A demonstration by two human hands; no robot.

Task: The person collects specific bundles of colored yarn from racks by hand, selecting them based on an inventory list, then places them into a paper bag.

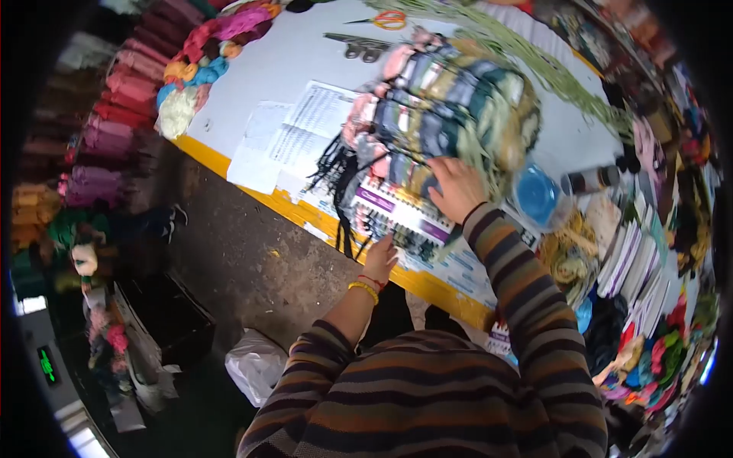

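A large bundle of multicoloured thread skeins [439, 107] lies on the table, with black strands hanging off its left side. At its near end is a white card with purple labels and a row of small holes [401, 211]. My right hand [458, 187] rests on the bundle's near right side beside the card, its fingers spread. At the card's lower edge, near the table's front, is my left hand [380, 259]; its fingers are bent, and what lies between them is too small to make out.
Printed sheets [298, 137] lie left of the bundle. Orange-handled scissors [389, 20] and a dark metal tool [365, 46] are behind. A blue-bottomed container [537, 196], a jar [592, 180] and stacked cards [630, 259] stand right. Yarn [179, 111] sits at the left edge.
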